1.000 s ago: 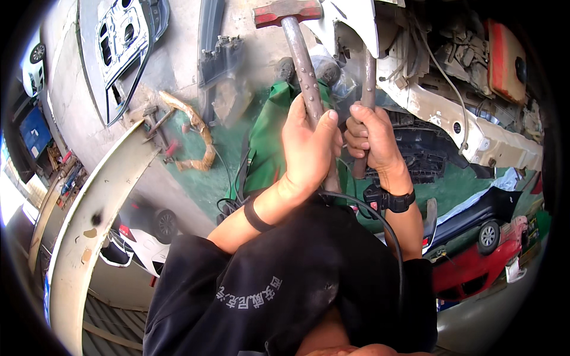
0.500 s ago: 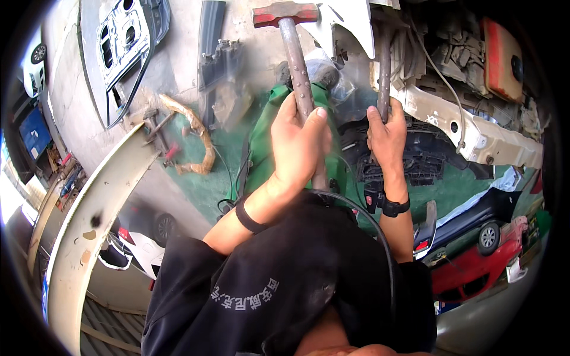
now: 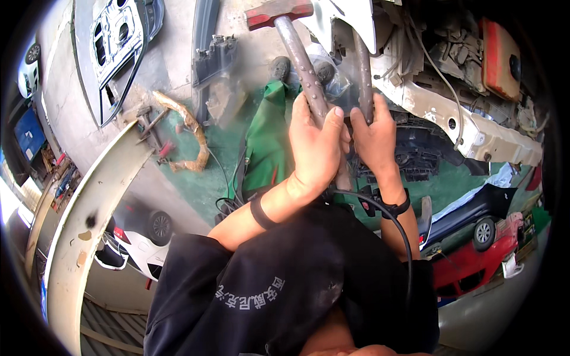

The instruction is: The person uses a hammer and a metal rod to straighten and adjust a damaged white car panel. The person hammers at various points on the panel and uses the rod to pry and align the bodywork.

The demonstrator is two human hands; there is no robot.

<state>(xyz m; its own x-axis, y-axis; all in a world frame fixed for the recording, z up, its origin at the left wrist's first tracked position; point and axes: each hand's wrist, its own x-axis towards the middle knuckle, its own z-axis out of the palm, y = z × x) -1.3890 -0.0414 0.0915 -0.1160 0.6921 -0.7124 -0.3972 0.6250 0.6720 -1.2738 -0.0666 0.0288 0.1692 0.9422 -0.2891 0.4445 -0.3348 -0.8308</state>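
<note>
Door panel (image 3: 111, 43) left of hammer (image 3: 300, 59); rod (image 3: 364, 74) right.

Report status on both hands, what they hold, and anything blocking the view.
Left hand closed around handle of red-headed hammer. Right hand closed around second handle. White panel hides second handle's far end.

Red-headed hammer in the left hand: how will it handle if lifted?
Probably head-heavy: the blocky red head sits at the far end of a long handle, so it may tip forward. Likely stiff, since the handle looks straight and thick. Perhaps not very slippery in the left hand, given the handle's raised bumps.
</note>
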